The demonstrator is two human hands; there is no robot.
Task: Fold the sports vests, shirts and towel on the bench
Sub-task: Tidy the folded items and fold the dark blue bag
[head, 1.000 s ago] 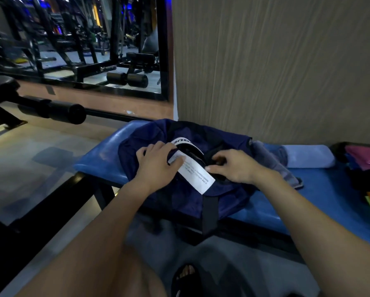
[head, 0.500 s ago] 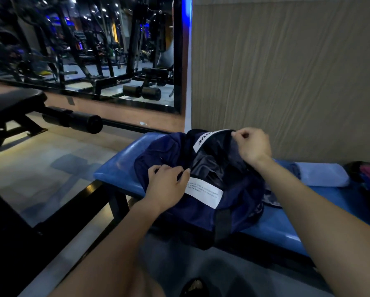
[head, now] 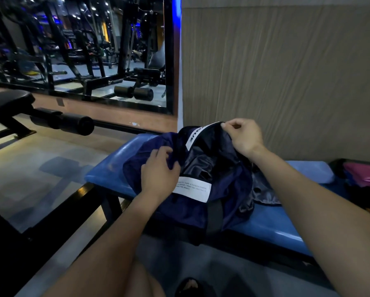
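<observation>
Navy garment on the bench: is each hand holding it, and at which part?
Yes. The right hand pinches the navy garment at its lifted top edge; the left hand grips a fold on its left side.

— What's this navy garment [head: 227,202] made of?
— Thin cloth, smooth with a faint sheen. The lining looks slicker, and a matt white printed label [head: 192,189] is sewn on it.
— And the tabletop [head: 272,228]?
— Blue padded vinyl, glossy, catching highlights at its edge, on a black metal frame.
— The wall [head: 287,71] behind?
— Matt panel with fine vertical grain, like wood laminate. Beside it is a glossy mirror [head: 76,50].
</observation>
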